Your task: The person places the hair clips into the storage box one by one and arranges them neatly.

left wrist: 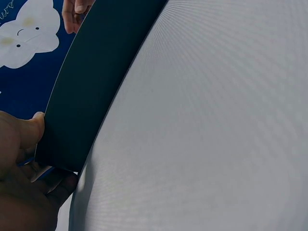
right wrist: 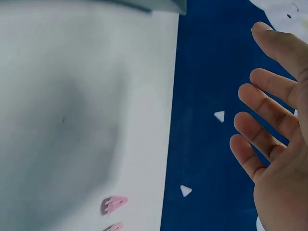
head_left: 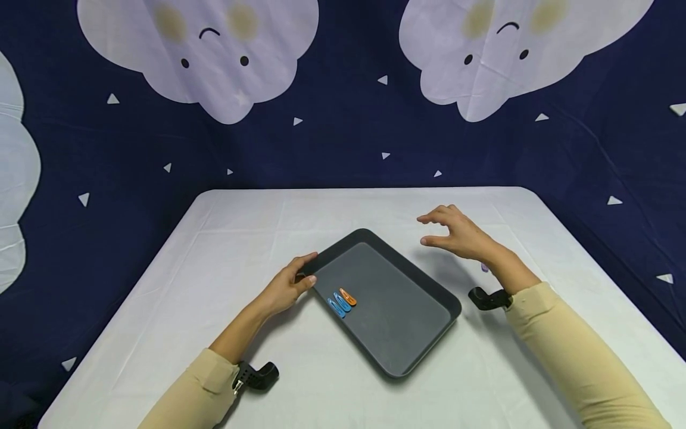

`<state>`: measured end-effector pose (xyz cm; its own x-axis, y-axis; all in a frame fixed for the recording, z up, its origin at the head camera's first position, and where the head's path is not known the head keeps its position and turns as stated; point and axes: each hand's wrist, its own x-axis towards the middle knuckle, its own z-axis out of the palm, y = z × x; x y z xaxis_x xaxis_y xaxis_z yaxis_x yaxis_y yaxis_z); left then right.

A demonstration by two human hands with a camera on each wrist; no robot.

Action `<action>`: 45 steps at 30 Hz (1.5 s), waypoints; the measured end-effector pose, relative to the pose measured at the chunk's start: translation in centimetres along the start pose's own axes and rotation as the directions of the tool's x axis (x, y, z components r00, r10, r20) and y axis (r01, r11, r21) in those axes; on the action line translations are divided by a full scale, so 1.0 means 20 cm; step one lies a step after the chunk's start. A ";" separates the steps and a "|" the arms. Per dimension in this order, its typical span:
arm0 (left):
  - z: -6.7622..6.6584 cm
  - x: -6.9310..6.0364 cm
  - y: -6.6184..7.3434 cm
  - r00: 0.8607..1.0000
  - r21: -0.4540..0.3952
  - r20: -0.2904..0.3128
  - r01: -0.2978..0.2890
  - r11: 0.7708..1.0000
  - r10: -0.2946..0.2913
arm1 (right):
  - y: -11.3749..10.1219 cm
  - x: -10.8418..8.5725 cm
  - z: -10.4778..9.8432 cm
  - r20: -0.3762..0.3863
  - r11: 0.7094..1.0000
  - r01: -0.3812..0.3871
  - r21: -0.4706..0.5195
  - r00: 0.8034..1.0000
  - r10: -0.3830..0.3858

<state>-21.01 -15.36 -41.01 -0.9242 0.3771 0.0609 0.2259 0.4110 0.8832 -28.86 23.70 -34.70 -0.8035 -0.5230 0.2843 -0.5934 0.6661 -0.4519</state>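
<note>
A dark grey rectangular tray point(head_left: 399, 310) sits at an angle on the white table. My left hand point(head_left: 289, 285) holds its left corner, thumb over the rim and fingers at the outer wall; the left wrist view shows this grip on the tray wall point(left wrist: 91, 91) close up. Inside the tray, near that corner, two blue snap hair clips point(head_left: 339, 302) and one orange hair clip point(head_left: 348, 297) lie side by side. Beyond the tray's right side, my right hand point(head_left: 461, 233) hovers over the table with fingers spread, holding nothing. Its fingers point(right wrist: 262, 101) are loosely bent in the right wrist view.
A purple clip point(head_left: 485, 267) lies on the table, partly hidden behind my right wrist. In the right wrist view, a pink hair clip point(right wrist: 114, 204) rests on the table with another at the frame's bottom edge. A dark blue cloth point(head_left: 343, 149) with clouds hangs behind the table.
</note>
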 end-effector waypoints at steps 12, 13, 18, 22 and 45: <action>0.00 0.00 0.00 1.000 -0.003 0.010 -0.002 1.000 0.003 | 0.14 -0.07 -0.01 0.023 0.988 -0.151 -0.031 0.988 0.152; 0.00 0.00 0.01 1.000 -0.003 0.010 -0.001 1.000 0.001 | 0.16 -0.08 -0.01 0.024 0.987 -0.160 -0.031 0.987 0.161; 0.00 0.00 0.01 1.000 0.003 0.002 0.009 1.000 -0.009 | 0.21 -0.11 -0.01 0.025 0.978 -0.206 -0.038 0.978 0.207; 0.00 0.00 0.01 1.000 0.007 0.000 0.011 1.000 -0.011 | 0.25 -0.13 -0.01 0.033 0.965 -0.261 -0.017 0.965 0.261; 0.00 0.00 0.01 1.000 0.010 0.004 0.014 1.000 -0.014 | 0.42 -0.22 0.01 0.089 0.949 -0.313 -0.036 0.945 0.315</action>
<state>-20.97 -15.31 -40.88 -0.9261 0.3743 0.0465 0.2159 0.4249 0.8791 -30.36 31.50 -40.00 -0.9420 -0.3319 0.0509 -0.3135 0.8151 -0.4872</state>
